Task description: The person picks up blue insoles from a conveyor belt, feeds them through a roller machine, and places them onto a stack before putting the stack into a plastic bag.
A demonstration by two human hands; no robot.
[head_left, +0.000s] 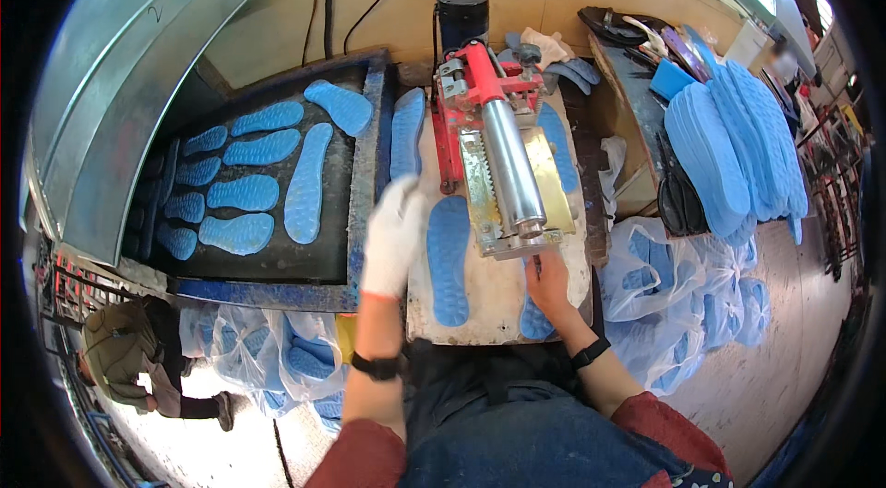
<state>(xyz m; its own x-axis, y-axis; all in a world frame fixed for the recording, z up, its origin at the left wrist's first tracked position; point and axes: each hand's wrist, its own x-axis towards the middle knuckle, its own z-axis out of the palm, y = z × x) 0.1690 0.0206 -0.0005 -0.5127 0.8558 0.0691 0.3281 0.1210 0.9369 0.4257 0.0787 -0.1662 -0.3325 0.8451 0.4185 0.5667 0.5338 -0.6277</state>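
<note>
Around the press (483,73), insoles (448,262) still lie unstacked, can't tell if blurry left hand (395,225) or half-hidden right hand (550,287) is gripping.

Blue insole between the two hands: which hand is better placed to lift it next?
Probably the left: the white-gloved left hand is closer to that blue insole; the bare right hand is farther, near the steel cylinder's front end.
</note>
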